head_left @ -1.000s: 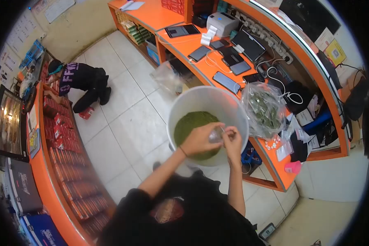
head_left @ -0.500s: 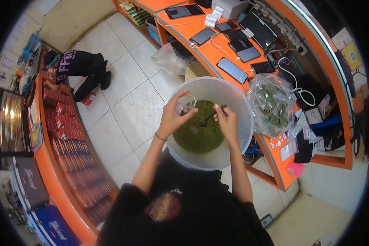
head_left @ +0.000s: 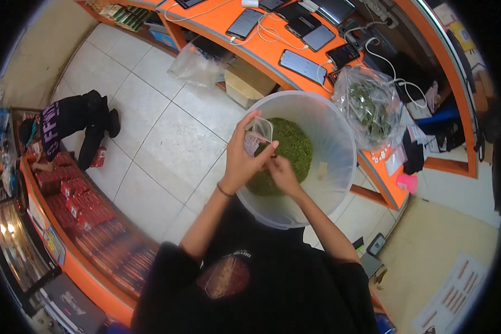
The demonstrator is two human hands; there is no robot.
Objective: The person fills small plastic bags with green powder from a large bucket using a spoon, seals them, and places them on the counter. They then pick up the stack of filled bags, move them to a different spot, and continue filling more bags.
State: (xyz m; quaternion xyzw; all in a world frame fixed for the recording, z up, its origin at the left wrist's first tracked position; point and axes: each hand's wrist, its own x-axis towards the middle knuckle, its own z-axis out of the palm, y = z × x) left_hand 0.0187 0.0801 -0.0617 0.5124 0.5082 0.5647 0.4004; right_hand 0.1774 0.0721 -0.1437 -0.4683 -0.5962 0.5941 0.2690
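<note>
Two bare hands are working together over a large round translucent white plastic bucket (head_left: 334, 161), which is sitting in front of the person, just beside the near edge of the curved orange counter (head_left: 273, 53). A mound of green crumbled leafy material (head_left: 289, 147) is filling the bucket's floor, heaped toward the wall nearest the hands. On the counter's edge beyond the bucket's far rim, a bulging clear plastic bag of green packets (head_left: 368, 108) is standing.

The left hand (head_left: 242, 161) is pinching a small clear plastic pouch (head_left: 259, 133), thumb and fingers clamped on its lower part, holding it upright with the mouth opening upward above the bucket's near rim. The right hand (head_left: 281, 170) is curling just below and beside the pouch, touching the left hand; whether it is gripping anything cannot be told. The green material is lying directly under and slightly beyond both hands, nearer the right one.
</note>
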